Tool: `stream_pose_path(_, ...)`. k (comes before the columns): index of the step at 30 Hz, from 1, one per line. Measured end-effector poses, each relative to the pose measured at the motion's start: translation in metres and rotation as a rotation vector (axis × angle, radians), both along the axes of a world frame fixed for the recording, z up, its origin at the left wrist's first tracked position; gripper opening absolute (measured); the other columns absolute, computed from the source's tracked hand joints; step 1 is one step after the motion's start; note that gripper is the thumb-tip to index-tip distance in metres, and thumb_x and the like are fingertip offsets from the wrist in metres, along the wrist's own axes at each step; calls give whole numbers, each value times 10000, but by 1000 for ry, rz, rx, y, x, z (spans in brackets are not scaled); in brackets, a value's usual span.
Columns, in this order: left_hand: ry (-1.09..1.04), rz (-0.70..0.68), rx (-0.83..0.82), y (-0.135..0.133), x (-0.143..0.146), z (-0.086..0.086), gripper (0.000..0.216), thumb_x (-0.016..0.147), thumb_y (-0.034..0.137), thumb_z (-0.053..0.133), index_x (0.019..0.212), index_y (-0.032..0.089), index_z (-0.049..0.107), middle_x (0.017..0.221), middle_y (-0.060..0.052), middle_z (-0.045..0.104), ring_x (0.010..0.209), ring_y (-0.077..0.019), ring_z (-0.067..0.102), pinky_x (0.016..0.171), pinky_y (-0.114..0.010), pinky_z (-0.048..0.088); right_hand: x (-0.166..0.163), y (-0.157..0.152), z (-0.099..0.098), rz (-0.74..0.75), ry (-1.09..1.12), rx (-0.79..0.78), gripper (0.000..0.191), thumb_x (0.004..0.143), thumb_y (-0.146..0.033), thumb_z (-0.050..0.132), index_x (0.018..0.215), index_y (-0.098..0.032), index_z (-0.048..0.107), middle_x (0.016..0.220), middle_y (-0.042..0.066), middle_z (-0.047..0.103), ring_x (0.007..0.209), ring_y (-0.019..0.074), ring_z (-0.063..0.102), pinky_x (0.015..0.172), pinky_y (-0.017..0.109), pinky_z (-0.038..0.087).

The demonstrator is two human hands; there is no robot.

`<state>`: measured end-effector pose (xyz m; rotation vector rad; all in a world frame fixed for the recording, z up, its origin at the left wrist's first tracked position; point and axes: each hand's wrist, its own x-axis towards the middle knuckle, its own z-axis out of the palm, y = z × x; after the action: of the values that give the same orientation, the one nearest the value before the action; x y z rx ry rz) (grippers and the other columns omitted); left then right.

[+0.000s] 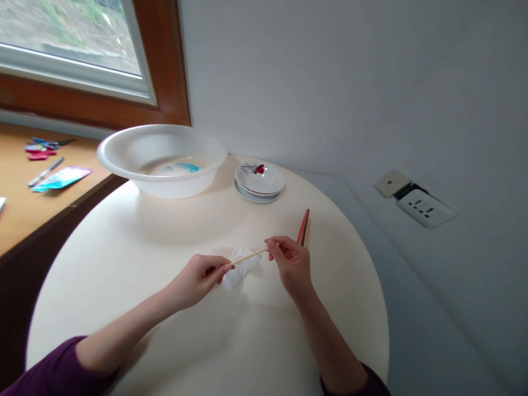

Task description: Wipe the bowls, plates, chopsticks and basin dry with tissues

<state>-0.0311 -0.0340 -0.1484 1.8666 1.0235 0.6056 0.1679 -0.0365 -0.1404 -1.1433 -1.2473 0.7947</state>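
Observation:
A pale chopstick (249,256) is held level between my two hands, above the table. My left hand (205,278) pinches its left end between thumb and fingers. At the other end, the fingers of my right hand (291,261) are closed on the same chopstick. Beneath it lies a crumpled white tissue (239,273), partly covered by the stick and my left fingertips. Several more chopsticks (303,228), red, dark and pale, lie just beyond my right hand, which hides their lower ends.
On the round white table (165,357), a large white basin (177,187) stands at the back left. Stacked plates (268,184) with a red flower design sit beside it. A wooden desk (16,192) holds a pen (45,172) and a blue packet (61,179). The wall carries a socket (427,208).

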Motion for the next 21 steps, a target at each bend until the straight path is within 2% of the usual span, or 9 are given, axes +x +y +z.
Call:
stream_pose_path(4,15,9,31,1,0,1,398,854,397,360,712,128,618,534,26,446,497,-86,376,475,-193,296,22,9,4,-146,60,57,171,726,-335,631,717,-166,656,508,-38,536,466,69,474,449,201,387)
stream_pose_path(10,64,96,14,0,-1,1,396,828,406,364,747,135,642,487,34,428,462,-92,369,441,-197,276,90,34,-10,-543,442,129,285,583,-392,691,728,-166,595,651,-8,600,573,89,569,568,240,495)
stream_pose_path(12,70,109,-5,0,0,2,398,817,415,368,740,137,642,483,34,429,456,-93,363,430,-198,264,114,39,-19,-736,391,94,288,569,-392,678,704,-170,554,648,-7,587,605,108,595,625,275,522)
stream_pose_path(14,75,119,-23,0,1,3,401,809,424,370,732,138,640,483,34,427,452,-92,355,428,-200,257,131,41,-27,-833,335,79,255,582,-364,659,681,-179,515,641,-12,568,606,116,597,670,308,529)
stream_pose_path(18,92,126,-34,0,1,4,410,803,443,370,728,138,634,485,42,402,453,-89,332,435,-205,243,147,39,-34,-933,165,54,163,609,-289,609,648,-185,490,634,-11,546,582,129,576,664,341,519)
stream_pose_path(21,95,124,-42,0,1,3,413,806,450,370,727,135,627,489,46,387,459,-88,323,439,-207,234,146,34,-34,-940,-43,-1,97,580,-227,600,615,-182,522,591,-14,528,577,153,550,670,365,484)
